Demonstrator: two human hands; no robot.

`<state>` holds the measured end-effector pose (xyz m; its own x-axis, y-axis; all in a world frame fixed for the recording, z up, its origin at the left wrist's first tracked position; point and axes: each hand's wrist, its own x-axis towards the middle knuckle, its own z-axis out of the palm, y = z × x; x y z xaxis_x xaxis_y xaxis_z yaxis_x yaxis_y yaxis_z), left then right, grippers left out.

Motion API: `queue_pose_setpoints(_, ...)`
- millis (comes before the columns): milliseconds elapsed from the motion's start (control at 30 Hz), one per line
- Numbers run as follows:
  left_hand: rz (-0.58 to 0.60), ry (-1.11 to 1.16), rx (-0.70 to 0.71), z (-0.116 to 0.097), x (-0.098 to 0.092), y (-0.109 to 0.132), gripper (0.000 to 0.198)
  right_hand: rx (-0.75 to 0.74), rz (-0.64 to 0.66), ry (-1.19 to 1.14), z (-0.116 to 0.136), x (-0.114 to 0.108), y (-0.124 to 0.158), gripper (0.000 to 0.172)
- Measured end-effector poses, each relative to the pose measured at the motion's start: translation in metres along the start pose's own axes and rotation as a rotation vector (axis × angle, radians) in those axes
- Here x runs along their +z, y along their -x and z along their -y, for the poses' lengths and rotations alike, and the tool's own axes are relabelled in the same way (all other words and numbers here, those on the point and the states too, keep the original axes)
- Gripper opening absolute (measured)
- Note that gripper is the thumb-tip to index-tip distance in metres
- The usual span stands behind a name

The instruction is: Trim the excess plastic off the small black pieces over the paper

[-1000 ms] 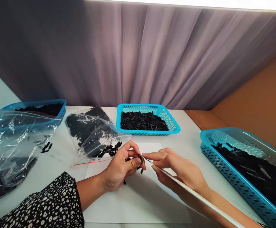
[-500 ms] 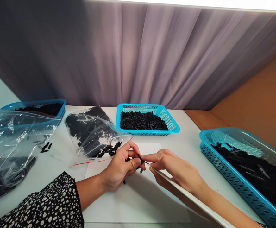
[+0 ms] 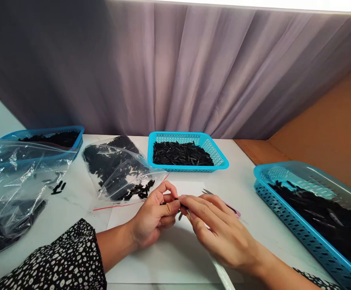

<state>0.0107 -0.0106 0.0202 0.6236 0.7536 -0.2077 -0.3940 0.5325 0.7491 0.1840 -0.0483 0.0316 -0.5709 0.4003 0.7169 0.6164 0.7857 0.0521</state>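
My left hand (image 3: 154, 213) is closed, pinching a small black piece (image 3: 182, 206) between thumb and fingers. My right hand (image 3: 224, 225) meets it there, its fingertips pressed together at the piece and around the thin end of a long white strip (image 3: 223, 274). The strip runs beneath the right hand to the bottom edge; the exact contact is hidden by the fingers. Below both hands lies a white sheet (image 3: 163, 262). Scissors (image 3: 234, 210) with pink handles lie just beyond my right hand, partly covered by it.
A blue basket (image 3: 220, 166) of black pieces stands at the back, another blue basket (image 3: 287, 219) at right, a third (image 3: 80, 141) at back left. A clear zip bag (image 3: 100, 189) with black pieces lies left of centre, and a larger clear bag (image 3: 18, 177) far left.
My right hand has turned and closed in over the black piece. The white strip has swung so its far end points more toward me, and the scissors are more exposed.
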Motion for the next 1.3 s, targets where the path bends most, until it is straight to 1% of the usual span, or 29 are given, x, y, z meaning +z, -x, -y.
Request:
queue_pose_setpoints(100,0.041,-0.027,-0.021,0.002,0.001,0.000,0.036,0.068,-0.017,-0.008,-0.001,0.001,0.002,0.029)
queue_pose_setpoints(167,0.045,-0.086,0.013,0.003,0.001,0.000,0.036,0.117,-0.008,-0.010,-0.005,0.002,0.006,0.031)
queue_pose_setpoints(233,0.003,-0.187,0.103,0.004,0.001,0.000,0.035,0.175,-0.008,-0.005,-0.013,0.004,0.012,0.028)
queue_pose_setpoints(333,-0.103,-0.344,0.255,0.003,0.003,-0.001,0.031,0.249,0.010,0.016,-0.027,0.008,0.022,0.020)
queue_pose_setpoints(400,-0.146,-0.392,0.303,0.003,0.003,-0.001,0.028,0.214,0.037,0.034,-0.035,0.011,0.026,0.019)
queue_pose_setpoints(500,-0.159,-0.430,0.323,0.003,0.003,0.000,0.023,0.095,0.113,0.040,-0.041,0.014,0.028,0.023)
queue_pose_setpoints(567,-0.167,-0.454,0.334,0.003,0.002,0.000,0.021,0.069,0.168,0.045,-0.042,0.016,0.029,0.026)
queue_pose_setpoints(733,-0.188,-0.507,0.339,0.004,-0.001,0.000,0.016,0.146,0.276,0.062,-0.044,0.022,0.038,0.029)
queue_pose_setpoints(867,-0.198,-0.545,0.351,0.005,-0.001,0.000,0.014,0.204,0.315,0.025,-0.047,0.025,0.042,0.029)
queue_pose_setpoints(967,-0.217,-0.586,0.356,0.005,-0.002,0.000,0.011,0.244,0.280,0.019,-0.047,0.026,0.039,0.029)
queue_pose_setpoints(1067,-0.255,-0.615,0.344,0.005,-0.002,0.000,0.012,0.376,0.175,-0.040,-0.042,0.026,0.034,0.027)
queue_pose_setpoints(1200,-0.282,-0.634,0.333,0.005,-0.004,-0.001,0.015,0.637,0.025,-0.301,-0.029,0.026,0.029,0.016)
queue_pose_setpoints(1267,-0.272,-0.632,0.326,0.006,-0.004,-0.002,0.015,0.718,-0.014,-0.421,-0.021,0.026,0.026,0.014)
queue_pose_setpoints(1300,-0.260,-0.632,0.322,0.006,-0.004,-0.002,0.015,0.737,-0.026,-0.470,-0.018,0.027,0.024,0.015)
